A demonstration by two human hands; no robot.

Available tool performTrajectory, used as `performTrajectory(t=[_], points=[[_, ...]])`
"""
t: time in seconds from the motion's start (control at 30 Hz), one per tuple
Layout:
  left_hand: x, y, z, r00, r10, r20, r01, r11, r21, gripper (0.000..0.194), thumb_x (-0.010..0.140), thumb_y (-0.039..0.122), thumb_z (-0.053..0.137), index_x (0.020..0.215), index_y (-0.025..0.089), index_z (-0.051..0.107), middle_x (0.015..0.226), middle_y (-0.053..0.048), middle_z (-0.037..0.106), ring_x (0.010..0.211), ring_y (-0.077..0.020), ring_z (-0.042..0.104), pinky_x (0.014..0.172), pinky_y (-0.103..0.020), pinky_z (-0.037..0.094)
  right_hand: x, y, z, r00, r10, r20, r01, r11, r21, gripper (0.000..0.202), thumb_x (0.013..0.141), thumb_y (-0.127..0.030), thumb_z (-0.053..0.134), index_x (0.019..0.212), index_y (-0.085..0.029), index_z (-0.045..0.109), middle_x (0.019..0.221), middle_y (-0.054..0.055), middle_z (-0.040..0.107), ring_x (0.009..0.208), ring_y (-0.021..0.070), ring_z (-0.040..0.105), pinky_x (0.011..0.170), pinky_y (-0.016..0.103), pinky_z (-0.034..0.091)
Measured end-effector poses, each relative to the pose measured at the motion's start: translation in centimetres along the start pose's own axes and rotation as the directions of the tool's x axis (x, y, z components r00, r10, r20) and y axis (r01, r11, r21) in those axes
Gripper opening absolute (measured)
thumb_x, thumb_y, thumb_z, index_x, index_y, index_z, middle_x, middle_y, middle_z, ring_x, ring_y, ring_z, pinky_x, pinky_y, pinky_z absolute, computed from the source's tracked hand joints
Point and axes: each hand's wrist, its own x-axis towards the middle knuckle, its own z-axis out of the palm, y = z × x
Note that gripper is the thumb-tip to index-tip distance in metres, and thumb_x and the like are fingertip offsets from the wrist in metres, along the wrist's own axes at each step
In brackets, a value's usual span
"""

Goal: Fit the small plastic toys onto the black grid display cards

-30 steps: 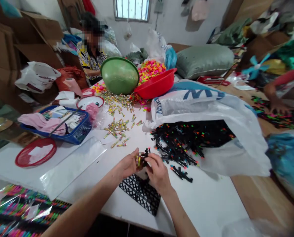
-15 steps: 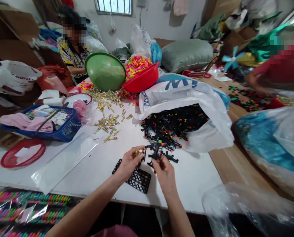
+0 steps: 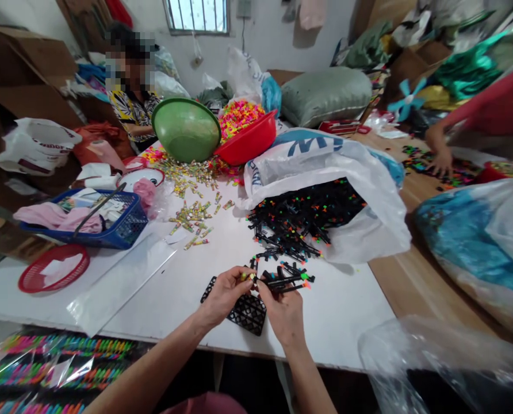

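Note:
My left hand (image 3: 225, 296) is closed on small yellow-green pieces, its fingertips meeting those of my right hand. Long black plastic pieces with orange and green tips (image 3: 288, 282) stick out to the right from my right hand (image 3: 284, 310), which is closed on them. Under my hands a black perforated tray (image 3: 248, 315) lies on the white table (image 3: 153, 310), partly covered by my left hand. Just beyond, a heap of black pieces with coloured tips (image 3: 291, 221) spills from an open white sack (image 3: 368, 230). Small yellow printed tubes (image 3: 191, 218) lie loose to the left.
A blue basket (image 3: 122, 224), a red basket (image 3: 23, 279) and a clear plastic sheet (image 3: 118, 282) lie on the left. A green basin (image 3: 186, 129) and a red basin (image 3: 250, 141) stand farther back. One person sits back left; another person's hand (image 3: 443, 161) is at right.
My right hand has turned the black pieces from roughly upright to pointing right, and my hands have come together. At right, the other person's hand has spread over the coloured pieces.

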Motion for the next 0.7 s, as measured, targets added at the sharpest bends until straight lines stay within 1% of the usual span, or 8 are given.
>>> performTrajectory(t=[0.1, 0.2, 0.3, 0.43, 0.5, 0.53, 0.6, 0.7], points=[[-0.6, 0.2, 0.1, 0.993, 0.113, -0.045, -0.1, 0.969, 0.228, 0.023, 0.077, 0.03, 0.062, 0.096, 0.019, 0.065, 0.087, -0.005, 0.063, 0.079, -0.0163, 0.056, 0.074, -0.026, 0.043, -0.3, 0.2, 0.6, 0.996, 0.01, -0.089, -0.015, 0.998, -0.058, 0.027, 0.076, -0.041, 0.06, 0.086, -0.017, 0.067, 0.085, 0.007, 0.069, 0.079, 0.0215, 0.064, 0.075, 0.031, 0.051], [-1.5, -0.4, 0.6, 0.966, 0.256, -0.032, -0.21, 0.852, 0.479, 0.024, 0.081, 0.022, 0.054, 0.102, 0.023, 0.066, 0.094, -0.006, 0.063, 0.087, -0.0183, 0.057, 0.081, -0.028, 0.042, -0.5, 0.8, 1.5, 0.982, 0.071, -0.177, -0.087, 0.993, -0.084, 0.031, 0.075, -0.044, 0.06, 0.085, -0.015, 0.066, 0.082, 0.008, 0.069, 0.077, 0.0216, 0.064, 0.072, 0.032, 0.05], [-2.1, -1.8, 1.0, 0.981, 0.19, -0.033, -0.141, 0.825, 0.547, 0.03, 0.082, 0.022, 0.05, 0.11, 0.025, 0.063, 0.101, -0.008, 0.064, 0.091, -0.0204, 0.058, 0.085, -0.031, 0.042, -0.2, 2.3, 0.8, 0.981, 0.16, -0.107, -0.165, 0.985, -0.042, 0.035, 0.073, -0.046, 0.06, 0.083, -0.013, 0.065, 0.07, 0.006, 0.066, 0.064, 0.0195, 0.061, 0.062, 0.031, 0.05], [-1.4, -2.8, 0.2, 0.994, 0.092, -0.052, -0.052, 0.857, 0.513, 0.032, 0.081, 0.029, 0.053, 0.11, 0.022, 0.062, 0.109, -0.009, 0.061, 0.102, -0.0226, 0.054, 0.093, -0.034, 0.039, 0.6, 5.3, -4.9, 0.965, 0.261, -0.022, -0.261, 0.965, 0.008, 0.042, 0.07, -0.05, 0.062, 0.088, -0.012, 0.061, 0.064, 0.004, 0.063, 0.057, 0.0182, 0.06, 0.055, 0.029, 0.049], [-0.5, -2.6, -0.7, 0.987, 0.098, -0.128, -0.018, 0.855, 0.519, 0.03, 0.08, 0.034, 0.054, 0.105, 0.021, 0.064, 0.106, -0.008, 0.061, 0.102, -0.0225, 0.053, 0.093, -0.034, 0.038, 1.3, 6.1, -8.4, 0.946, 0.313, -0.078, -0.323, 0.914, -0.245, 0.044, 0.071, -0.049, 0.061, 0.093, -0.011, 0.06, 0.062, 0.004, 0.062, 0.057, 0.0194, 0.06, 0.053, 0.029, 0.047], [-0.1, -2.4, -1.2, 0.984, 0.083, -0.16, 0.011, 0.857, 0.515, 0.03, 0.08, 0.036, 0.054, 0.103, 0.021, 0.065, 0.104, -0.007, 0.061, 0.101, -0.0222, 0.053, 0.091, -0.034, 0.038, 1.8, 6.1, -9.7, 0.938, 0.316, -0.142, -0.346, 0.83, -0.438, 0.043, 0.073, -0.047, 0.059, 0.096, -0.011, 0.059, 0.062, 0.005, 0.062, 0.058, 0.0203, 0.06, 0.053, 0.03, 0.047], [0.7, -2.0, -1.7, 0.984, -0.001, -0.179, 0.086, 0.878, 0.47, 0.032, 0.079, 0.04, 0.055, 0.101, 0.02, 0.066, 0.1, -0.005, 0.063, 0.094, -0.0207, 0.055, 0.085, -0.032, 0.04, 3.0, 5.8, -10.8, 0.948, 0.21, -0.241, -0.318, 0.548, -0.774, 0.035, 0.081, -0.039, 0.052, 0.103, -0.012, 0.058, 0.072, 0.01, 0.064, 0.067, 0.0224, 0.061, 0.057, 0.031, 0.045], [1.2, -1.6, -1.8, 0.975, -0.153, -0.159, 0.201, 0.915, 0.35, 0.033, 0.073, 0.04, 0.062, 0.097, 0.018, 0.067, 0.078, -0.002, 0.065, 0.071, -0.0156, 0.056, 0.066, -0.026, 0.041, 5.5, 5.1, -9.5, 0.997, -0.009, -0.076, -0.074, 0.179, -0.981, 0.026, 0.087, -0.018, 0.037, 0.103, -0.015, 0.058, 0.095, 0.015, 0.061, 0.087, 0.0239, 0.059, 0.064, 0.03, 0.044]])
